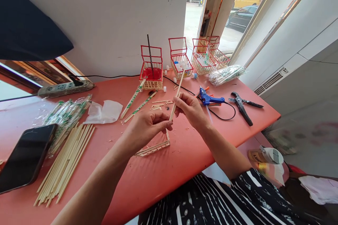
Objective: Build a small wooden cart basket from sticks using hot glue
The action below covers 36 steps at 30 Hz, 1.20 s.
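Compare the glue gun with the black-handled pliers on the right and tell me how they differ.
The glue gun is mainly bright blue, while the pliers look mostly black with pale smears. The glue gun is corded; the pliers show no cord. The pliers lie with their two handles spread apart, whereas the glue gun has a single handle. Both lie on the red tabletop.

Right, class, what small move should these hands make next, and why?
Probably lower the stick beside the small wooden frame to compare lengths: the left hand pinches its lower end, the right hand holds it higher up, and the frame lies on the table near the left hand.
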### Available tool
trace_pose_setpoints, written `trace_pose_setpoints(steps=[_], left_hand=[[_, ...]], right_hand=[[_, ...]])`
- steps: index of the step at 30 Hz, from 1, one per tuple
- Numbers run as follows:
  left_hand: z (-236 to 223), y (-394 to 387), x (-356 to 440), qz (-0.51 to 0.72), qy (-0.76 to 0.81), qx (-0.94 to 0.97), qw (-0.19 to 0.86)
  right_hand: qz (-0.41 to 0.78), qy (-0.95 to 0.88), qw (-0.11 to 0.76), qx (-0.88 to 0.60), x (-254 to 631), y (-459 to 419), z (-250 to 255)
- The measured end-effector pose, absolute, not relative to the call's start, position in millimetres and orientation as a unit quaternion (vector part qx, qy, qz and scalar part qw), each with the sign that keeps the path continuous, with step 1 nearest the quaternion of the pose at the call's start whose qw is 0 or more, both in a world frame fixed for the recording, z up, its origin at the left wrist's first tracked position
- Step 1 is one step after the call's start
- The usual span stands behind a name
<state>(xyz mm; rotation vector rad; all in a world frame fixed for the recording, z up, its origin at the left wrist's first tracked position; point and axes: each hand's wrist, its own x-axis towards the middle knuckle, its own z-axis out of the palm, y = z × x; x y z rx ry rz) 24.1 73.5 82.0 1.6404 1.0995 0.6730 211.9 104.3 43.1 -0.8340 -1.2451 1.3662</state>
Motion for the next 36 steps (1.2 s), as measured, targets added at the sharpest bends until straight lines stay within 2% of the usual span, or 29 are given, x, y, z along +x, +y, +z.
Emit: trace_pose_setpoints(steps=[7, 15, 36], left_hand=[[80.0, 78.5, 18.5, 0.237, 0.445, 0.693, 0.515], [79.6, 79.9, 22.8, 0.247, 0.442, 0.651, 0.566], [83.6, 80.9, 20.1, 0.222, 0.424, 0.664, 0.574]], right_hand=[[0.578, -0.518, 0.534, -0.336, 212.5, 103.2, 45.1], [0.574, -0.534, 0.519, -0.340, 211.5, 103.1, 44.6], [0.578, -0.525, 0.521, -0.345, 210.0, 102.1, 44.2]])
